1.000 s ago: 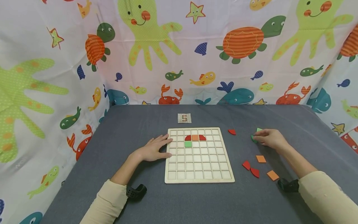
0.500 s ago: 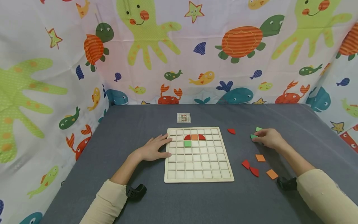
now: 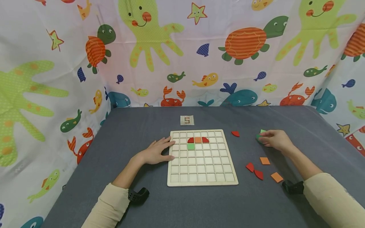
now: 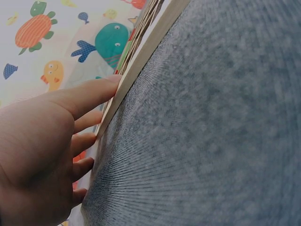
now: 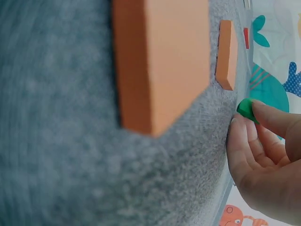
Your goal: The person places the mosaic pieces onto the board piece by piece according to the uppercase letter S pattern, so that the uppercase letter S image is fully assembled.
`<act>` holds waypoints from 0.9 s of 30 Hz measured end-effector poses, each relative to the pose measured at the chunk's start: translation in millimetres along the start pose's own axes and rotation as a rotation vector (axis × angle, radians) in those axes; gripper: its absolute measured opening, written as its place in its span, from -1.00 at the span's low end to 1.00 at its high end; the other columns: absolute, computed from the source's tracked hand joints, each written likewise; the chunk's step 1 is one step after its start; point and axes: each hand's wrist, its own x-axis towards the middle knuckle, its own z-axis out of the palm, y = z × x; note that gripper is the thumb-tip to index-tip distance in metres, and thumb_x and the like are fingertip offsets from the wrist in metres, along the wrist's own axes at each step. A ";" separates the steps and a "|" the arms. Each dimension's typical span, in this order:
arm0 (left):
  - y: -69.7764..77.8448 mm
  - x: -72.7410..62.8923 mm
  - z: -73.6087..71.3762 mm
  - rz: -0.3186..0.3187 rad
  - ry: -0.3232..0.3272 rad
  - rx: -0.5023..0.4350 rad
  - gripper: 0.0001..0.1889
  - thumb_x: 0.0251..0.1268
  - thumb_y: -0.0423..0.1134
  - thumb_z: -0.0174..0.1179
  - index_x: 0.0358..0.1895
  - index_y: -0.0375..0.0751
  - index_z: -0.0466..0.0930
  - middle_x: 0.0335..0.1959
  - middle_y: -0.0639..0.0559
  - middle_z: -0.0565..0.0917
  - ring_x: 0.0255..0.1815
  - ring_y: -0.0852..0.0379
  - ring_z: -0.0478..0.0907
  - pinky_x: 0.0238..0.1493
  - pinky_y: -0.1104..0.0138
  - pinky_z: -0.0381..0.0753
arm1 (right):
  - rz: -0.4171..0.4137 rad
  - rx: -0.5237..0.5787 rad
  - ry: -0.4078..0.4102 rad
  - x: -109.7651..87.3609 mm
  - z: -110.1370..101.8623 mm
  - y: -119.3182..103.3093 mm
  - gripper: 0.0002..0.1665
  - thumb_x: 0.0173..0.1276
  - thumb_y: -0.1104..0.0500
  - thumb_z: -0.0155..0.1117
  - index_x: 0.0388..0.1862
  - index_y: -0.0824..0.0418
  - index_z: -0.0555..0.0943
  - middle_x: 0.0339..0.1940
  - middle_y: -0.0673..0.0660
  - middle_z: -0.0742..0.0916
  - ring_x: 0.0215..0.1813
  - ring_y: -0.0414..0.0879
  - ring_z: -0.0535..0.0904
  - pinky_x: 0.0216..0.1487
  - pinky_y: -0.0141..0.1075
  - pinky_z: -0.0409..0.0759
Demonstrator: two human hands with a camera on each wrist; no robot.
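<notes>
Left hand [image 3: 156,152] spread, fingers [image 4: 94,92] extended onto the left edge of the wooden grid board [image 3: 202,184]. Out right, arm stretched, the right hand [image 3: 276,140] pinches a green tile [image 5: 245,109]!

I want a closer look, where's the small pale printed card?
In the head view, the small pale printed card lies on the dark grey cloth, just beyond the far edge of the pale wooden grid board, left of its middle.
</notes>
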 end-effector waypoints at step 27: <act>-0.1 -0.2 0.3 -0.009 0.000 0.010 -0.23 0.34 0.11 0.12 0.50 -0.13 0.09 0.52 -0.11 -0.02 0.51 -0.13 -0.19 0.38 -0.13 -0.25 | 0.028 0.313 -0.069 3.6 15.9 -9.8 -0.31 0.39 0.08 0.23 0.27 0.57 0.34 -0.13 0.04 0.62 -0.20 -0.27 0.65 -0.13 -0.31 0.61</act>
